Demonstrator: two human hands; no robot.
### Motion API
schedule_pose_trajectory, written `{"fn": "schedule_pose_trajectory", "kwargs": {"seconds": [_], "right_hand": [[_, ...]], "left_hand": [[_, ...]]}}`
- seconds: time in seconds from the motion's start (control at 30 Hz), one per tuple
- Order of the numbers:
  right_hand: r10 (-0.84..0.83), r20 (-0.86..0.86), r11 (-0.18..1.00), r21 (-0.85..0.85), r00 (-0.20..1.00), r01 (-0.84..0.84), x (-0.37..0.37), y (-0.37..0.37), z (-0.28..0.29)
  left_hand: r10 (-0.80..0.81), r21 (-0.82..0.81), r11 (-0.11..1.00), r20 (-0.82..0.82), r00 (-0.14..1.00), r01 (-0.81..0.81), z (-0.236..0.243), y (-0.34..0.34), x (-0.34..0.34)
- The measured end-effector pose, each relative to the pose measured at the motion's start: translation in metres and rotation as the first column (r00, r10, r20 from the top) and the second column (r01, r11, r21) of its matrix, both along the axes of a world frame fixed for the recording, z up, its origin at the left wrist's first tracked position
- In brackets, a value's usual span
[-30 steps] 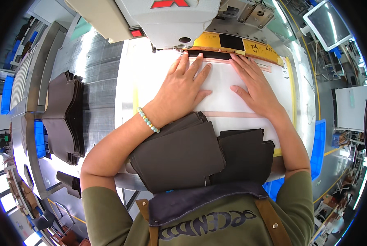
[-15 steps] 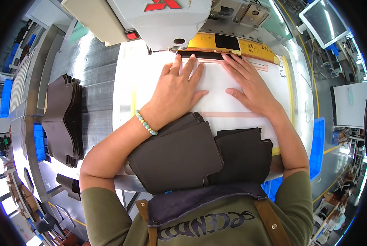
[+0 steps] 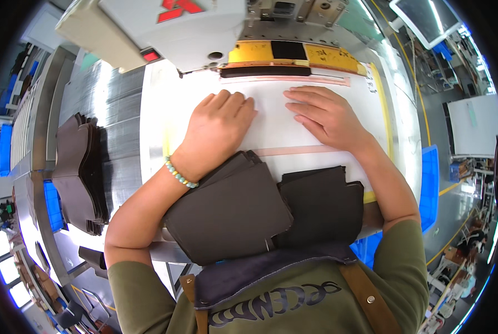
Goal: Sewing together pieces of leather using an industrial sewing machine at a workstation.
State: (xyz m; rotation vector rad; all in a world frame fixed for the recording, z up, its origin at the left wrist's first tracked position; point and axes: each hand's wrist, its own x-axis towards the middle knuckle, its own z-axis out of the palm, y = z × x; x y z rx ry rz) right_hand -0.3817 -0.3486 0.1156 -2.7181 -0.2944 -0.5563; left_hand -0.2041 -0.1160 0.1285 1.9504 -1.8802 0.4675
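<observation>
White template sheet lies flat on the worktable right in front of the sewing machine head, its far edge meeting a dark strip under the yellow clamp plate. Both hands press on it, grasping nothing: the left hand rests palm down with fingers loosely curled toward the far edge, a beaded bracelet on its wrist, and the right hand lies flat beside it, fingers spread and pointing left, the two close but apart. Two stacks of dark fabric pieces sit on the near edge of the sheet, partly under the left forearm. Another pile of dark brown cut pieces rests well off to the left on the metal surface
</observation>
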Motion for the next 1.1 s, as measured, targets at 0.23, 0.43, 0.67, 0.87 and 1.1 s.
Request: {"fn": "schedule_pose_trajectory", "kwargs": {"seconds": [0.23,0.43,0.67,0.87,1.1], "right_hand": [[0.022,0.096,0.998,-0.057,0.995,-0.016,0.001,-0.001,-0.006],[0.017,0.079,0.999,-0.033,0.997,-0.015,-0.001,-0.002,-0.007],[0.055,0.126,0.997,-0.056,0.991,-0.048,0.001,0.000,0.000],[0.271,-0.017,0.938,0.227,0.962,-0.260,0.000,0.059,0.049],[0.219,-0.221,0.950,0.271,0.950,-0.156,0.006,0.103,0.052]], "left_hand": [[0.077,0.122,0.992,-0.387,0.919,-0.032,0.049,0.015,-0.001],[0.048,0.300,0.950,-0.424,0.905,0.091,0.087,0.040,-0.010],[0.112,0.387,0.918,-0.470,0.875,0.090,0.082,0.072,-0.007],[0.186,0.384,0.923,-0.490,0.852,0.019,0.076,0.095,0.002],[0.224,0.385,0.923,-0.489,0.843,-0.022,0.073,0.106,0.001]]}}
